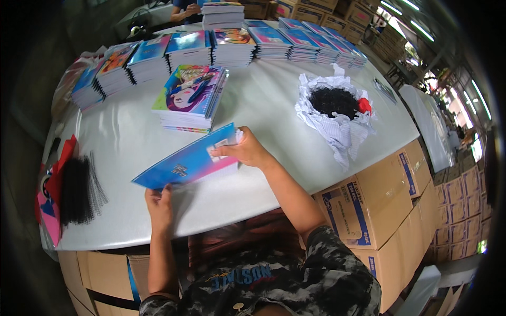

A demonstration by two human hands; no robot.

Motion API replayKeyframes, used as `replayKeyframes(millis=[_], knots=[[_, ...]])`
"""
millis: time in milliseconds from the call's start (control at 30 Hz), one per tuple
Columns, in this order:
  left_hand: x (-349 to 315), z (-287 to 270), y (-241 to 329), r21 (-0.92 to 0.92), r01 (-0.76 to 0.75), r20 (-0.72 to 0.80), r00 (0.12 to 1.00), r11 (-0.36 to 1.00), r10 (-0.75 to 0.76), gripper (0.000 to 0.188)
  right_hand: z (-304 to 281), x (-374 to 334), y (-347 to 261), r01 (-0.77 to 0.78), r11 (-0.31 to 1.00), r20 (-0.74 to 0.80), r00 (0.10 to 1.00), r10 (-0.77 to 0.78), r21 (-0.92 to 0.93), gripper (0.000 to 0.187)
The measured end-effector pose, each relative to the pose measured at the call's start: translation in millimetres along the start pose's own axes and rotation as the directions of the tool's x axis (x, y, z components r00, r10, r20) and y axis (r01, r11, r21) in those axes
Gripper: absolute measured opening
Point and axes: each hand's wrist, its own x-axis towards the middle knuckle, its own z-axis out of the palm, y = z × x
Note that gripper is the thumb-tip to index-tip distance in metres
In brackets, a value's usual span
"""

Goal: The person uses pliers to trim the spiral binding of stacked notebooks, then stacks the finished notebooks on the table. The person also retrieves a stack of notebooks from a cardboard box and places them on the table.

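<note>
My two hands hold a notebook (pixel 195 158) with a blue and pink cover, tilted above the white table. My left hand (pixel 159 203) pinches its lower left edge, thumb on the cover. The right hand (pixel 245 149) grips the other end, thumb on the cover and fingers around the pages. Just beyond lies a stack of notebooks (pixel 192 92) with a drawn figure on the top cover and a dark pen-like thing on it. At the left, a bundle of black binding coils (pixel 79 187) lies beside a red and pink sheet (pixel 51 195).
Several stacks of notebooks (pixel 190 45) line the far edge of the white table (pixel 263 100). Crumpled white paper (pixel 337 129) at the right holds a heap of black coils (pixel 333 101) and a red piece (pixel 364 105). Cardboard boxes (pixel 363 205) stand below the right edge. Another person (pixel 185 10) is behind the table.
</note>
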Motion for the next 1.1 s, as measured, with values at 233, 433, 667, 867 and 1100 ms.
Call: replayKeyframes(millis=[233, 433, 667, 867, 1100], knots=[[30.8, -6.9, -2.6, -0.084, -0.037, -0.099, 0.995, 0.996, 0.029, 0.03, 1.0, 24.2, -5.7, 0.091, 0.995, 0.084, 0.993, -0.088, -0.031, 0.035], [31.3, -0.6, 8.6, 0.042, 0.09, -0.06, 0.994, 0.995, -0.087, 0.032, 8.3, 25.8, 38.0, 0.033, 0.998, -0.002, 0.999, -0.033, 0.047, 0.033], [24.3, -5.9, 5.5, 0.069, 0.133, -0.101, 0.987, 0.989, -0.126, 0.031, 15.2, 9.9, 37.6, 0.039, 0.999, 0.056, 0.998, -0.041, 0.037, 0.019], [22.3, 3.8, 6.4, 0.058, 0.156, -0.096, 0.984, 0.986, -0.15, 0.042, 19.9, 7.6, 20.5, 0.098, 0.993, 0.054, 0.993, -0.101, 0.066, 0.017], [26.8, -1.5, -5.0, 0.09, 0.085, -0.04, 0.996, 0.992, -0.082, 0.033, 12.9, 11.7, 32.3, 0.093, 0.996, 0.053, 0.994, -0.093, -0.004, 0.022]])
